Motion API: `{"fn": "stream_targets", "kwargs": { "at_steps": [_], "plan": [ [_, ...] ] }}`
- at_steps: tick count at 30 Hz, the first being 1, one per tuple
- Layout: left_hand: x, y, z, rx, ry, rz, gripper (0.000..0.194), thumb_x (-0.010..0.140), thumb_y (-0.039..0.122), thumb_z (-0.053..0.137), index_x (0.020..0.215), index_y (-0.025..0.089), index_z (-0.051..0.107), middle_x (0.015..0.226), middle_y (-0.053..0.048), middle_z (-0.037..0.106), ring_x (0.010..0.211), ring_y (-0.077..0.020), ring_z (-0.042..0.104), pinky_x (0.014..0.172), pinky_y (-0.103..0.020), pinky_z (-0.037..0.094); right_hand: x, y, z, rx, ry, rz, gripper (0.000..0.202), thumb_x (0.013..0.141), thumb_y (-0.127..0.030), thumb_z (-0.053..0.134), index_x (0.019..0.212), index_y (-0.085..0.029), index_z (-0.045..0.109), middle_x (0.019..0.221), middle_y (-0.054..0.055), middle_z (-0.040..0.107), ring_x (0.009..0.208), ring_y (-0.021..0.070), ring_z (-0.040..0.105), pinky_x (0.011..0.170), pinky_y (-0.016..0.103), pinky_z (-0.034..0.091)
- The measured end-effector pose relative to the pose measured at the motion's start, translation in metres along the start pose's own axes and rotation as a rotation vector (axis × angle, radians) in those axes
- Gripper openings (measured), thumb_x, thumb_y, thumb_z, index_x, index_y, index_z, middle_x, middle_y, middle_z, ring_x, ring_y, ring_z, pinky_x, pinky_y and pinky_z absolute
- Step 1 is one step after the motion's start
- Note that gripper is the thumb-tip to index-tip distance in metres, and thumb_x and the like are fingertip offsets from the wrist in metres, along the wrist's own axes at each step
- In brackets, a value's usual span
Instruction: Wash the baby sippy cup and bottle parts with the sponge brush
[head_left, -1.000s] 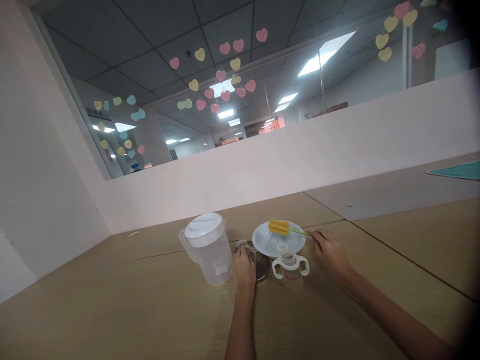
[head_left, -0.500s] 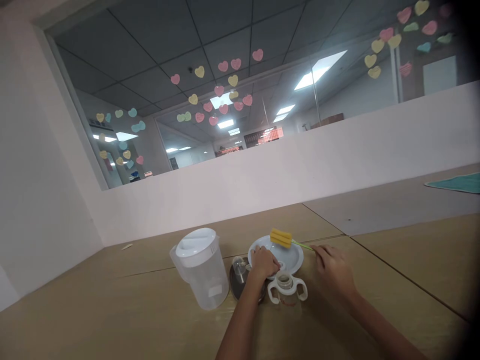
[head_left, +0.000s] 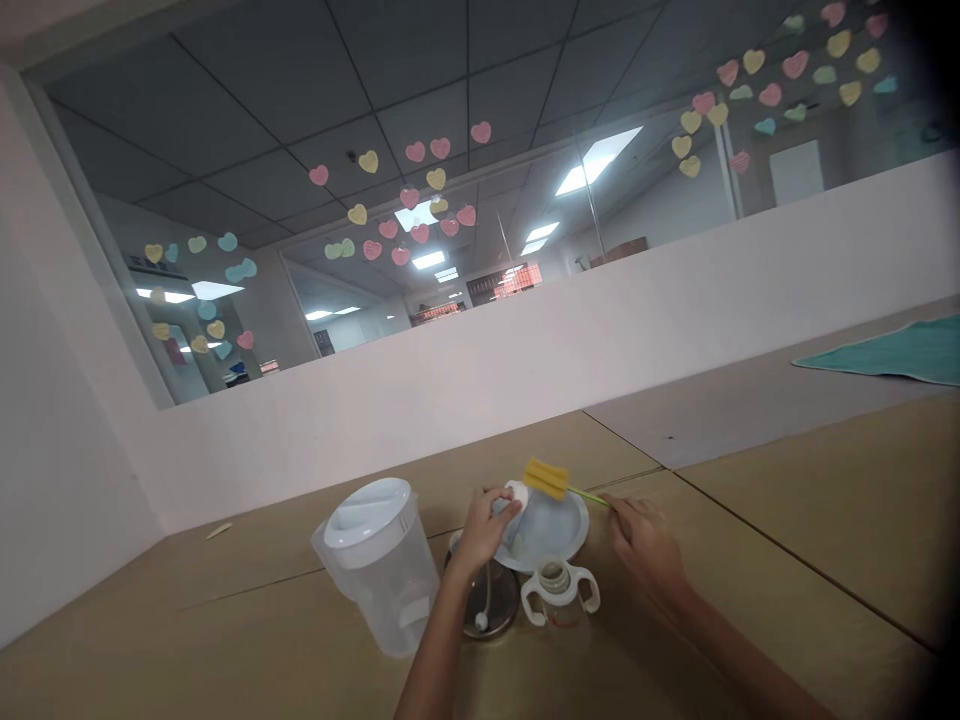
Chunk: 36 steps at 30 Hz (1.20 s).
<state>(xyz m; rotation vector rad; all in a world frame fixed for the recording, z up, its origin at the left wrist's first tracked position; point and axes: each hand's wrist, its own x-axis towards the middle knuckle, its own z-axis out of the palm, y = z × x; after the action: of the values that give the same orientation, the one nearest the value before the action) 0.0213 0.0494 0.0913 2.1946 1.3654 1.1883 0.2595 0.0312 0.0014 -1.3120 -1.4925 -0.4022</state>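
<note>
Pinched between the fingers and thumb of my left hand [head_left: 484, 525] is a small white bottle collar [head_left: 517, 494], raised over the left rim of a white plate [head_left: 574, 540]. My right hand [head_left: 649, 545] grips the thin green handle of a bottle brush [head_left: 547, 478]. The brush's yellow sponge head hovers above the plate's far side. In front of the plate stands a clear baby bottle [head_left: 559, 590], uncapped, with two white handles. Below my left wrist, a dark round dish [head_left: 504, 605] holds a thin straw with a white weighted end [head_left: 481, 621]; my forearm partly hides the dish.
A translucent white-lidded pitcher [head_left: 386, 580] stands left of my left forearm. A pale flat scrap [head_left: 219, 531] lies on the wooden table [head_left: 262, 640] farther left. At the right back is a teal cloth [head_left: 892, 350]. A white wall and window rise behind the table.
My left hand has lifted from the plate and moved left, bringing up the white collar. My right hand still holds the brush. The view has shifted slightly right.
</note>
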Motion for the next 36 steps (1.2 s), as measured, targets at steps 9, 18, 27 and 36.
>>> {"fn": "stream_targets", "kwargs": {
  "at_steps": [9, 18, 27, 36],
  "plan": [
    [-0.071, -0.038, -0.004, 0.182, 0.364, -0.059, 0.023, 0.086, 0.038, 0.044, 0.085, 0.019, 0.056, 0.095, -0.007, 0.06, 0.093, -0.0205, 0.057, 0.084, -0.034, 0.044, 0.011, 0.008, -0.029, -0.001, -0.153, 0.386, 0.038, 0.081, -0.027, 0.034, 0.1, -0.014, 0.065, 0.081, 0.009, 0.069, 0.071, 0.022, 0.06, 0.058, 0.029, 0.04],
    [-0.089, -0.042, -0.003, 0.581, 0.166, -0.275, 0.021, 0.08, 0.021, 0.051, 0.101, 0.016, 0.053, 0.093, -0.009, 0.063, 0.094, -0.0229, 0.058, 0.08, -0.031, 0.043, -0.015, 0.009, -0.036, 0.021, -0.337, 0.508, 0.041, 0.084, -0.039, 0.031, 0.092, -0.017, 0.066, 0.077, 0.008, 0.068, 0.068, 0.0212, 0.062, 0.052, 0.026, 0.036],
    [-0.09, -0.049, -0.002, 0.534, 0.05, -0.386, 0.048, 0.076, 0.011, 0.053, 0.123, 0.012, 0.046, 0.102, -0.016, 0.064, 0.099, -0.0264, 0.059, 0.082, -0.034, 0.043, -0.011, 0.007, -0.037, 0.045, -0.359, 0.475, 0.043, 0.081, -0.039, 0.035, 0.095, -0.015, 0.068, 0.085, 0.011, 0.07, 0.074, 0.0243, 0.063, 0.058, 0.029, 0.042],
    [-0.104, 0.005, 0.034, 0.201, 0.138, 0.155, 0.062, 0.076, 0.041, 0.061, 0.13, 0.017, 0.042, 0.12, -0.012, 0.057, 0.111, -0.0263, 0.051, 0.096, -0.04, 0.038, -0.078, -0.031, -0.108, 0.172, -0.176, 0.691, 0.045, 0.072, -0.058, 0.048, 0.094, -0.023, 0.067, 0.078, 0.008, 0.071, 0.071, 0.0264, 0.065, 0.056, 0.032, 0.047]
  ]
}}
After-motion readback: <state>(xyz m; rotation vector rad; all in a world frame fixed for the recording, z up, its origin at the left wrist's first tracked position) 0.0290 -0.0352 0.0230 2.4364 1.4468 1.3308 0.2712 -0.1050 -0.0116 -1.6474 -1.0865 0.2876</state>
